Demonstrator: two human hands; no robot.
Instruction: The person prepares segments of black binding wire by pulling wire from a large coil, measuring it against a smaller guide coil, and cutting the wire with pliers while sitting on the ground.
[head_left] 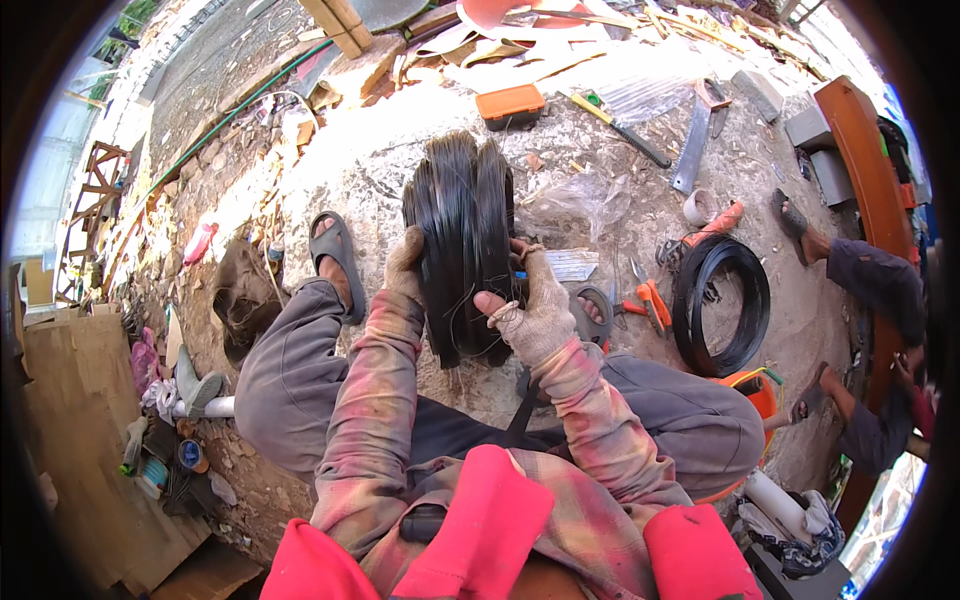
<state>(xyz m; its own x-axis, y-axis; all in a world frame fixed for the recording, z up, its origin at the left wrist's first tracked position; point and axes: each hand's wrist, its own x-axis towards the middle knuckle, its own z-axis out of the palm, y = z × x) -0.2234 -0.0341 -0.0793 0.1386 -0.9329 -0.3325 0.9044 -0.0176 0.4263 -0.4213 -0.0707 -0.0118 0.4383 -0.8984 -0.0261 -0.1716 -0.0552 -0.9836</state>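
Between my knees I hold a thick bundle of thin black wire (455, 235), standing upright with its strands running lengthwise. My left hand (405, 262), in a pale work glove, is closed against the bundle's left side. My right hand (540, 310) grips its right side; its glove leaves the thumb tip bare. Stray strands stick out near that thumb. The palms and most left fingers are hidden behind the wire. To the right, a round coil of black wire (690, 320) lies beside orange-handled pliers (655, 303).
Ahead sit an orange-lidded box (510, 103), a yellow-and-black long-handled tool (625, 130) and a handsaw (690, 150). Crumpled clear plastic (590, 205) lies beyond my right hand. Another person's sandalled foot (790, 225) is at the right, near a brown beam (865, 170). A dark sack (245, 295) lies left.
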